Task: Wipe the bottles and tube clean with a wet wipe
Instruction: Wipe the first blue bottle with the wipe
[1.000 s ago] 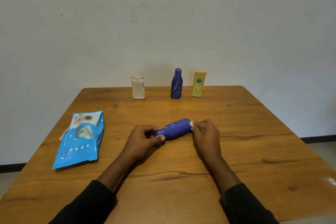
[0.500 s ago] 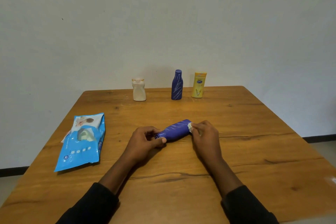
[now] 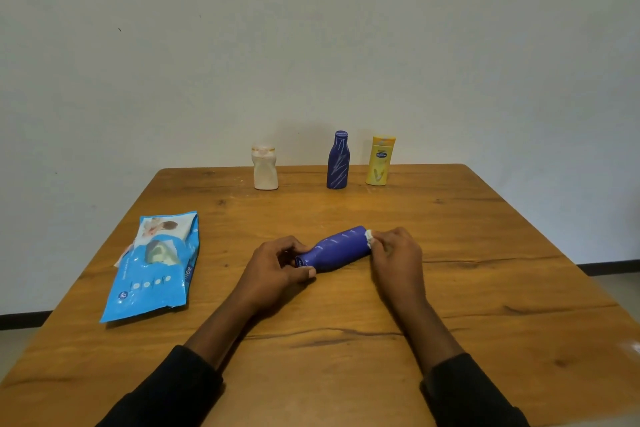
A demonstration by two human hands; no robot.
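Now: bottle [image 3: 341, 248] lies on its side at mid-counter [image 3: 346, 374], touching it or just above, cannot tell which. Left hand [image 3: 277, 267] has its fingers curled round the neck end; right hand [image 3: 394, 253] fingers pinch a small wadded wipe [image 3: 369, 238] against the base. Risks: wet plastic may slip or spin in the left grip; so small a wad may leave the body unwiped. Against a second ago, little differs: same grips, bottle in place, wipe still at the base.
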